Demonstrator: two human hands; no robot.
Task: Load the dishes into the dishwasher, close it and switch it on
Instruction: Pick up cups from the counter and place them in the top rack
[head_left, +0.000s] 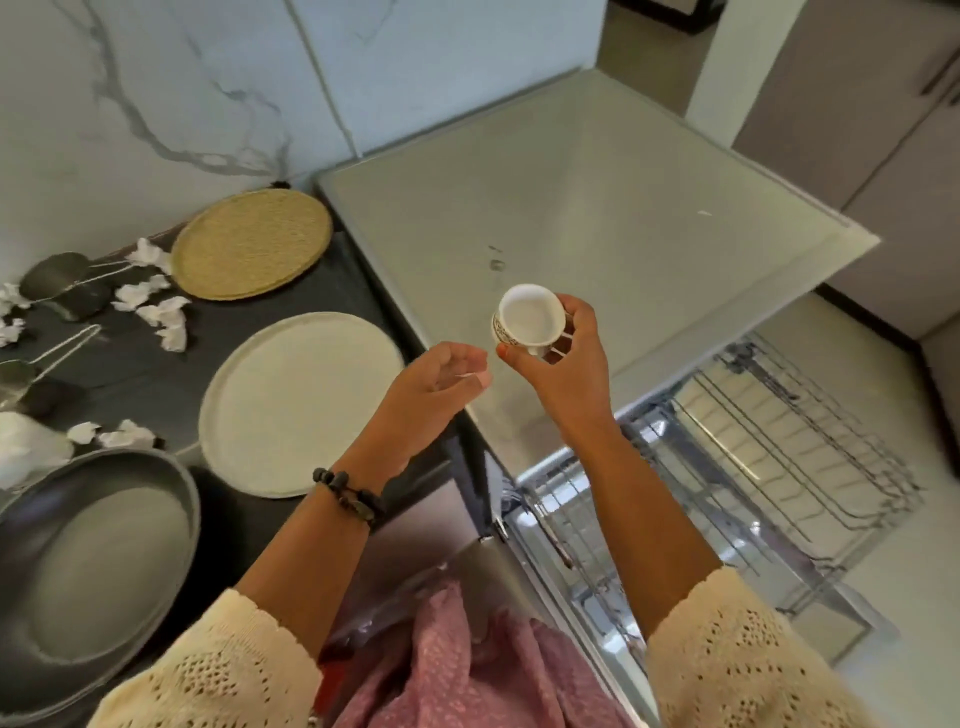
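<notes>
Loading underway: small cup (529, 321) gripped upright in right hand (563, 364); left hand (441, 382) loosely curled, holding nothing. Next, probably lower and invert into open rack (789, 452).

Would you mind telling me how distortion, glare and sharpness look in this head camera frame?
Head view: wide-angle bending curves the appliance top edges and the dark counter; bright glare washes the pulled-out dishwasher rack; the small cup in the right hand is fairly sharp, the left hand slightly soft.
</notes>
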